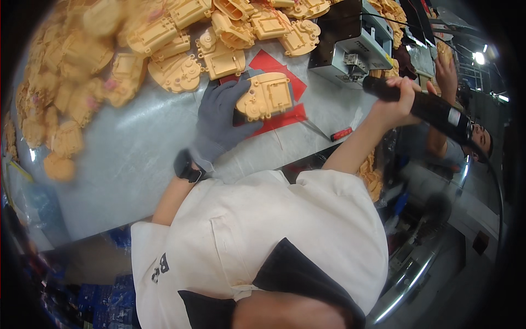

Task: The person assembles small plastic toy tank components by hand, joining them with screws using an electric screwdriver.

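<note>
In a grey glove, my left hand (219,120) grips a yellow plastic housing (267,97) by its left edge, over a red and dark patch on the bench. Raised moulded bosses and a rectangular recess face up on it. My bare right hand (400,101) is wrapped round a black electric screwdriver (438,114), held nearly level with its cable trailing off to the right. The driver's front end is close to the metal outlet of a screw feeder box (359,46); whether they touch I cannot tell.
Many yellow housings (175,71) are heaped along the bench's (137,175) back and left. Red tape (280,74) lies beyond my left hand. A small screwdriver with a red handle (341,134) lies near the front edge. Another person (446,148) is at the right, one hand raised.
</note>
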A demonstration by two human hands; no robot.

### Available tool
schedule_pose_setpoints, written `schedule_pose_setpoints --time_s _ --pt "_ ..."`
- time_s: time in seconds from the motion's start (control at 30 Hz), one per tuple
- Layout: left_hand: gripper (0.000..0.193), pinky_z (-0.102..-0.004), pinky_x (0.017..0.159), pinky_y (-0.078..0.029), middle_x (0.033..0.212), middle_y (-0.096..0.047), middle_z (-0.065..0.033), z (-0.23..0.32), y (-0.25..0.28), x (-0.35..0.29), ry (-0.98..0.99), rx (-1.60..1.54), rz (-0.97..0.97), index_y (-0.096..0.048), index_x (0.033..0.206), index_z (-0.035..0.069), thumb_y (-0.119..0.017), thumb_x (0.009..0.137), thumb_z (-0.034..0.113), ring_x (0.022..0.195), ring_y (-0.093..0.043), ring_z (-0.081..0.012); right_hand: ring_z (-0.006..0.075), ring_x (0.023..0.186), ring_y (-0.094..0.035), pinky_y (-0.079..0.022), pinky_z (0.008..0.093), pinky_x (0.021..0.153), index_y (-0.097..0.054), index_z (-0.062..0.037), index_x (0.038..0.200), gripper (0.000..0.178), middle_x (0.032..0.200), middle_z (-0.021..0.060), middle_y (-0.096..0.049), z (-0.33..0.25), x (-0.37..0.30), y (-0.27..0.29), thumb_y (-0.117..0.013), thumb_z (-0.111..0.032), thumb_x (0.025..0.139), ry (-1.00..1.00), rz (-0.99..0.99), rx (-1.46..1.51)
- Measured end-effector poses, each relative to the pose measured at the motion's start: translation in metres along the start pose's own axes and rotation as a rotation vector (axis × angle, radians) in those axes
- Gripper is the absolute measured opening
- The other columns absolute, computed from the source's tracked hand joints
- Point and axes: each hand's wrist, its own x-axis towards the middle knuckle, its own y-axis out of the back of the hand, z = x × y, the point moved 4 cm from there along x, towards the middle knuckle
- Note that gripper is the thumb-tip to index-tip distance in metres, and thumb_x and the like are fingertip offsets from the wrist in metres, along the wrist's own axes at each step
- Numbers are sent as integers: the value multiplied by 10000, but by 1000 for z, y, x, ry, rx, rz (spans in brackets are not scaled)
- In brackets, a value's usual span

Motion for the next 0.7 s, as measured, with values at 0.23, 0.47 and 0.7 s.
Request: schedule_pose_setpoints --time_s 0.23,0.47,0.7 --pt "775 -413 950 -394 1185 -511 -161 -1 -1 -4 -14 11 -58 -460 1249 89 -805 565 204 1100 -483 -337 178 461 -507 -468 304 509 -428 40 1053 414 581 115 -509 43 21 4 -549 110 664 -83 -32 -66" --pt "779 -409 933 -410 1185 -510 -161 0 -3 1 -17 20 -76 -458 1251 89 -808 566 213 1101 -482 -337 177 458 -510 -461 300 497 -402 41 1044 427 581 112 -507 28 -25 3 -553 79 646 -292 -109 14" --pt "712 -406 915 -394 1092 -552 -121 3 1 -1 -18 8 5 -496 1217 91 -783 585 252 1035 -504 -309 181 469 -507 -470 321 492 -374 35 1134 508 593 119 -522 -1 -12 -4 -574 84 669 63 5 -68"
